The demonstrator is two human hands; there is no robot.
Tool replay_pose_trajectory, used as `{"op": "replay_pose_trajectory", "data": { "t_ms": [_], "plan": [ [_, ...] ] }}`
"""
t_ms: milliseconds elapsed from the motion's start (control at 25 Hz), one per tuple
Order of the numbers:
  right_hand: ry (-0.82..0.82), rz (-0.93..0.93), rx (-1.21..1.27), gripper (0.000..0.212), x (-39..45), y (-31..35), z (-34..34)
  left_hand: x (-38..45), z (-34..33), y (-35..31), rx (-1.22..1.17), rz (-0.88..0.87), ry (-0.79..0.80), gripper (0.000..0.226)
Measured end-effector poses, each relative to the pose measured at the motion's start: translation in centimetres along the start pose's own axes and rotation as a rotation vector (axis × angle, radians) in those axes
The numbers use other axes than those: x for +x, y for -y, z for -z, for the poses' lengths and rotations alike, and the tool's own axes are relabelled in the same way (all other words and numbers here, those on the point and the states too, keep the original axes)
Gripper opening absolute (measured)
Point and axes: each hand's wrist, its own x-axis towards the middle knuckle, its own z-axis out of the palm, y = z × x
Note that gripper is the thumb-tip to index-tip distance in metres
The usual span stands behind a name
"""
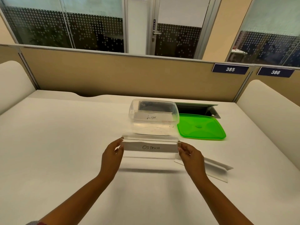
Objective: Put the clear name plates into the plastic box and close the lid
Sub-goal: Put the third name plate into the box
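At centre frame, the left hand (112, 153) and right hand (191, 155) each hold a pinching grip on one end of the clear name plate marked OSTRICH (150, 147), raised above the white worktop (65, 143). Just behind it sits the open plastic box (153, 118), with the LION plate (151, 117) inside. The green lid (201, 127) lies right of the box, and another plate (217, 169) lies at lower right.

three name plates (150, 147), one box (153, 117), one lid (201, 127)
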Motion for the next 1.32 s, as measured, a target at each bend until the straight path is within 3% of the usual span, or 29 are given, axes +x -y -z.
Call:
{"op": "replay_pose_trajectory", "data": {
  "t_ms": [400, 640, 800, 960, 1320],
  "plan": [
    [-0.156, 0.033, -0.015, 0.029, 7.4, 3.6, -1.3, 7.5, -3.7, -5.3, 0.006, -0.081, -0.007, 0.036],
    [-0.190, -0.092, 0.053, 0.029, 13.1, 4.4, -2.4, 12.1, -6.3, -5.8, -0.030, 0.032, -0.074, 0.034],
    [-0.098, -0.105, 0.001, 0.020, 15.9, 4.1, -3.0, 14.7, -6.9, -4.7, -0.028, 0.105, -0.078, 0.033],
    [-0.074, -0.108, -0.131, 0.046, 17.7, 3.7, -3.4, 16.9, -7.1, -3.5, 0.072, 0.188, -0.117, 0.035],
    [0.037, -0.286, -0.375, 0.044, 19.4, 2.3, -4.3, 16.8, -8.1, -2.1, -0.026, 0.390, -0.005, 0.050]
  ]
}}
